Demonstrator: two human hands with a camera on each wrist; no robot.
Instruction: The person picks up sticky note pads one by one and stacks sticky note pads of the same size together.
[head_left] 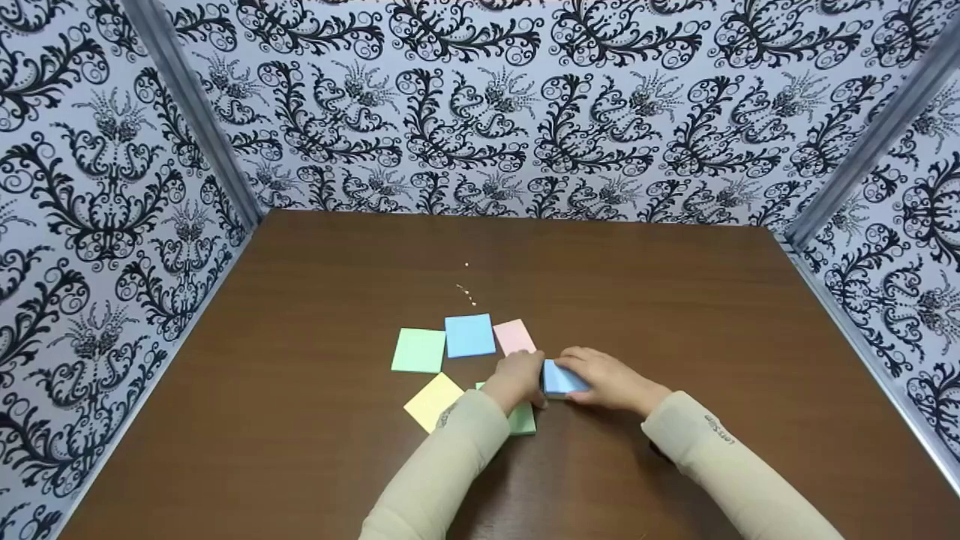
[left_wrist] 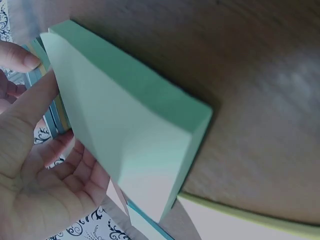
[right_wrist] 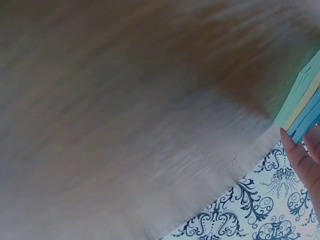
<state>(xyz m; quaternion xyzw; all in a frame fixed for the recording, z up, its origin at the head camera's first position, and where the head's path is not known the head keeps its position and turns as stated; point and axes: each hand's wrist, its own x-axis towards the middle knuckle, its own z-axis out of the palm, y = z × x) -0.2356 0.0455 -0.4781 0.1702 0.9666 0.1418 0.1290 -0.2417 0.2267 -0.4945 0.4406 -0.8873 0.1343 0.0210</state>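
A stack of sticky notes point(head_left: 561, 379), blue on top with yellow and green layers along its side, sits between the two hands in the head view. My right hand point(head_left: 611, 379) grips its right side. At the stack's left edge is my left hand point(head_left: 517, 375), thumb near one corner and fingers near the other. Under the left wrist lies a thick green sticky note pad point(left_wrist: 120, 115), partly covered by the hand in the head view. The left wrist view also shows the stack's layered edge point(left_wrist: 59, 112). Only the right fingertips point(right_wrist: 300, 157) show in the right wrist view.
On the brown table point(head_left: 300, 300), a yellow pad point(head_left: 433, 401), a light green pad point(head_left: 418, 350), a blue pad point(head_left: 470, 335) and a pink pad point(head_left: 514, 336) form an arc. Small pale crumbs point(head_left: 466, 292) lie beyond them. Patterned walls point(head_left: 480, 112) stand around the table.
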